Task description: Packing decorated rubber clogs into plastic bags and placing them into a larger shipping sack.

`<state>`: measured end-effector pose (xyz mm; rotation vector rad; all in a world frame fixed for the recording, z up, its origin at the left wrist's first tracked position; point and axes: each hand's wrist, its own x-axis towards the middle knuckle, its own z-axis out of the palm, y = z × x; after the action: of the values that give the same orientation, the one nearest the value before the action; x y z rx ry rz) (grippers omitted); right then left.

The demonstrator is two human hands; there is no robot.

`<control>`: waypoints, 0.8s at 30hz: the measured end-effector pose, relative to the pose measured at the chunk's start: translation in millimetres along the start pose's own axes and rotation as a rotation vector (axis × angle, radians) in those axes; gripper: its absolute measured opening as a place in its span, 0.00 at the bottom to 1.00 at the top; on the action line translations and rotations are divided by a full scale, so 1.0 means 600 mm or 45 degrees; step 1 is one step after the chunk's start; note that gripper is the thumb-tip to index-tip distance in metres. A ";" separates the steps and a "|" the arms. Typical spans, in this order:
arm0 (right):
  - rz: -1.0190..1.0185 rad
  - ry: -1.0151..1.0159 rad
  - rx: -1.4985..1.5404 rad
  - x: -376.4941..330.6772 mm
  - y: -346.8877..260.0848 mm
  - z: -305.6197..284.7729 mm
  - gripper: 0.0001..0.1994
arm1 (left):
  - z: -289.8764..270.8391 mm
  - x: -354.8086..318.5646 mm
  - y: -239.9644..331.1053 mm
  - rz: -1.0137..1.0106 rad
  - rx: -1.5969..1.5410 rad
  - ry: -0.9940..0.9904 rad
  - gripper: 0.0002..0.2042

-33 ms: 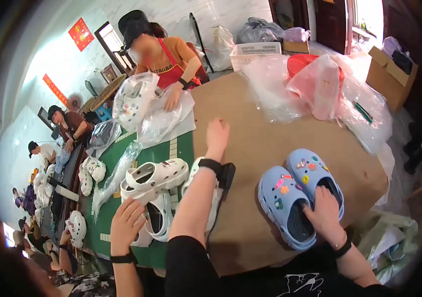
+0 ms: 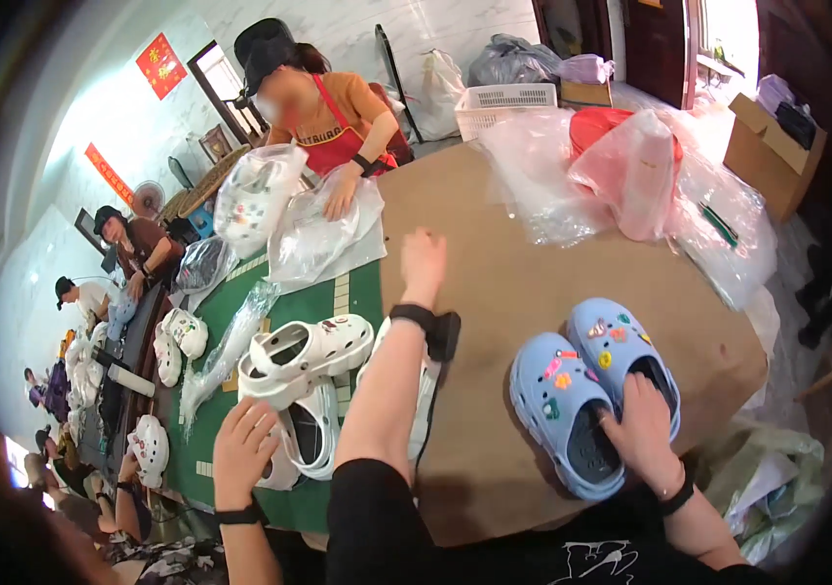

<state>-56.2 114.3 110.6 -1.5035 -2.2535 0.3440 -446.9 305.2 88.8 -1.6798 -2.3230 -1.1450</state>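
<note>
A pair of light blue clogs stands on the brown table at the right, colourful charms on their toes. My right hand [image 2: 642, 421] reaches into the foot opening of the right blue clog [image 2: 620, 336], its thumb over the inner rim of the left blue clog [image 2: 554, 390], so it grips both. My left hand [image 2: 424, 261] hovers over the brown table, fingers curled and nothing visible in them. Beside my left forearm stand a white clog [image 2: 318, 356] and another white clog [image 2: 310, 429], with a further white one partly hidden behind the forearm.
A co-worker's hand [image 2: 245, 441] touches the white clogs from the left. Across the table, a person in a red apron [image 2: 333, 127] handles bagged white clogs [image 2: 258, 200]. Clear plastic bags [image 2: 542, 185] and a green pen-like object [image 2: 718, 224] lie at the far right.
My left hand has shifted slightly left. The bagged clogs across the table have tilted. My right hand stays on the blue clogs.
</note>
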 end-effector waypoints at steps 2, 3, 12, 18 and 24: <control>-0.043 0.018 0.008 -0.001 0.004 0.002 0.22 | -0.008 0.064 -0.064 0.183 0.631 -0.072 0.12; -0.026 -0.003 0.005 0.000 0.008 0.001 0.21 | 0.003 0.084 -0.077 0.120 0.674 -0.063 0.12; 0.090 -0.183 0.037 -0.009 0.018 0.000 0.29 | 0.015 0.150 -0.337 -0.243 0.420 0.014 0.17; 0.018 -0.082 -0.049 -0.014 0.010 0.002 0.27 | -0.015 0.149 -0.328 -0.223 0.189 0.330 0.14; 0.012 -0.008 -0.001 0.004 0.018 0.003 0.26 | -0.098 0.147 -0.159 -0.188 -0.050 0.547 0.19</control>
<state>-48.9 120.9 104.7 -1.5157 -2.2524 0.3513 -584.0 328.6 120.4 -1.1393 -2.1836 -1.4187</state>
